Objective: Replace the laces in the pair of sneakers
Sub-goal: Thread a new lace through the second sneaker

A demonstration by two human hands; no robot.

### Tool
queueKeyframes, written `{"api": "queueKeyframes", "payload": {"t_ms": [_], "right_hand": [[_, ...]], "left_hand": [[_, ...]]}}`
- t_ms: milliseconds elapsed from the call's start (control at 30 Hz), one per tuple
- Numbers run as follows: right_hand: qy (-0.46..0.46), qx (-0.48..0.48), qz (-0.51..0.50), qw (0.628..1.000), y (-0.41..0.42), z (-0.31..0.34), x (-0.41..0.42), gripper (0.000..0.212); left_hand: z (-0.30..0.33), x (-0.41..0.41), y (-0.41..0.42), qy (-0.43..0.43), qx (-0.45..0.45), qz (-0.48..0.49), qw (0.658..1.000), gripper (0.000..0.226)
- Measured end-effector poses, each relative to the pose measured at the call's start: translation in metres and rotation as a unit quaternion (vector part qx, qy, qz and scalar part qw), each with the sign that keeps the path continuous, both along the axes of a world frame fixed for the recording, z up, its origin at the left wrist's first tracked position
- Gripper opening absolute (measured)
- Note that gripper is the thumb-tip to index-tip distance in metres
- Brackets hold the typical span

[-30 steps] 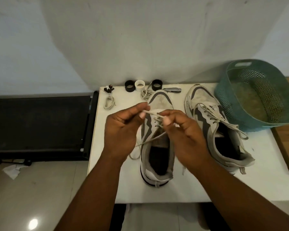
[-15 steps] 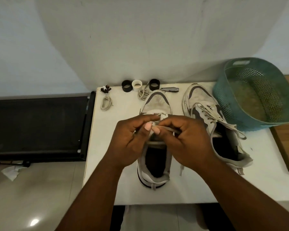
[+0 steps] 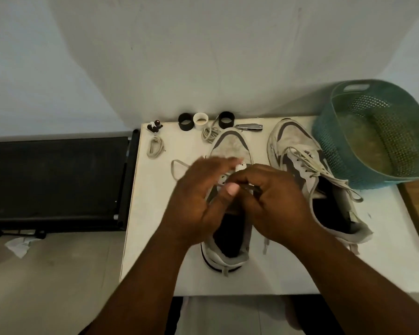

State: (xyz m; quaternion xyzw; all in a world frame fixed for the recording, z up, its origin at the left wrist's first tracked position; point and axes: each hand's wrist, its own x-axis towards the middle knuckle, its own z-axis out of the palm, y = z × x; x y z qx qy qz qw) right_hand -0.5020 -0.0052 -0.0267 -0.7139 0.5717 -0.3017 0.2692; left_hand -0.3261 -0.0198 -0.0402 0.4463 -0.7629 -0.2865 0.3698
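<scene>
Head view: we have only this one camera, looking down on the counter (image 3: pixel 155 250).
Near shoe (image 3: pixel 230 151): it lies in the middle of the counter, long axis running away from us, toe toward the wall, heel and open collar toward us; we judge this puts the eyelets straight under both hands.
Left hand (image 3: pixel 198 199): over the shoe's left eyelet row, fingers stretched forward and blurred; we cannot tell whether they pinch the lace.
Right hand (image 3: pixel 273 204): fingers curled over the tongue area, seemingly nipping a dark-tipped lace end, probably steadying it for threading.
Lace (image 3: pixel 177 165): a loose loop spills left of the shoe onto the counter, slack we read as still to be drawn through.
Far shoe (image 3: pixel 307 170): right of the first, toe also away but angled left, laced and untied, likely waiting its turn.
Spare laces (image 3: pixel 155 147): coiled near the back edge, well apart from the hands.
Basket (image 3: pixel 344 151): at the right edge, just beside the far shoe.
</scene>
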Motion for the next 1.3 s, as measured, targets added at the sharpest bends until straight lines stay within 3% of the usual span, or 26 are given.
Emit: {"api": "queueKeyframes", "payload": {"t_ms": [67, 167, 367, 567, 633, 700, 800, 867, 1033, 1167, 1300], "right_hand": [[-0.027, -0.008, -0.015, 0.999, 0.002, 0.001, 0.001, 0.009], [-0.075, -0.019, -0.083, 0.994, -0.002, 0.002, -0.006, 0.005], [-0.123, -0.009, -0.119, 0.985, -0.009, -0.011, -0.011, 0.021], [-0.225, -0.023, -0.223, 0.948, -0.015, -0.017, -0.008, 0.013], [-0.233, -0.026, -0.213, 0.948, -0.016, -0.018, -0.008, 0.011], [-0.243, 0.006, -0.164, 0.956, -0.014, -0.018, -0.004, 0.007], [-0.185, 0.012, -0.060, 0.981, -0.007, -0.015, 0.002, 0.018], [-0.157, 0.002, -0.028, 0.987, -0.006, -0.013, 0.003, 0.018], [-0.137, -0.023, -0.034, 0.990, -0.003, -0.010, 0.007, 0.014], [-0.162, -0.035, -0.105, 0.981, -0.004, -0.008, 0.005, 0.013], [-0.047, 0.005, -0.126, 0.991, -0.007, -0.007, -0.001, 0.034]], "left_hand": [[0.000, -0.002, 0.001, 0.025, 0.030, -0.038, 0.998, 0.033], [-0.002, 0.009, -0.007, 0.021, -0.003, 0.040, 0.999, 0.013], [-0.012, 0.022, -0.013, 0.002, 0.030, 0.170, 0.985, 0.019], [-0.025, 0.025, -0.016, -0.022, 0.021, 0.199, 0.980, 0.022], [-0.024, 0.022, -0.016, -0.020, 0.004, 0.201, 0.979, 0.019], [-0.020, 0.016, -0.015, -0.009, -0.002, 0.146, 0.989, 0.032], [-0.016, 0.005, -0.012, 0.034, 0.040, 0.014, 0.999, 0.039], [-0.016, 0.002, -0.012, 0.084, 0.082, -0.017, 0.993, 0.036], [-0.016, 0.009, -0.016, 0.137, 0.094, -0.019, 0.986, 0.030], [-0.022, 0.018, -0.018, 0.080, 0.103, 0.005, 0.991, 0.014], [-0.025, 0.017, -0.019, 0.116, 0.114, 0.082, 0.983, 0.007]]}}
